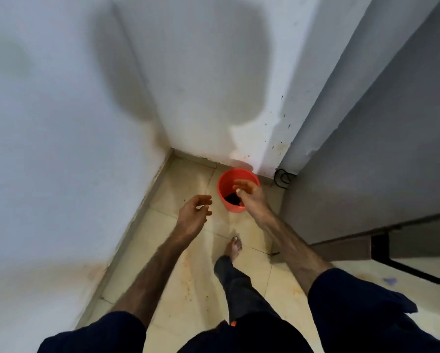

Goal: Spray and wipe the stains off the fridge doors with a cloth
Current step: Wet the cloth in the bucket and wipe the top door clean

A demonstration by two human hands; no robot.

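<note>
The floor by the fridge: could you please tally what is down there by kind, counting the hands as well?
Red bucket: 1, with something dark inside
Black cable: 1
Hands: 2, left hand and right hand, both holding nothing
Bare foot: 1
Total: 5

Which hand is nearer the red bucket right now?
Right. The right hand reaches over the red bucket rim; the left hand hangs off to its left, apart from it.

red-orange bucket (229, 186), grey fridge (382, 138)
</note>
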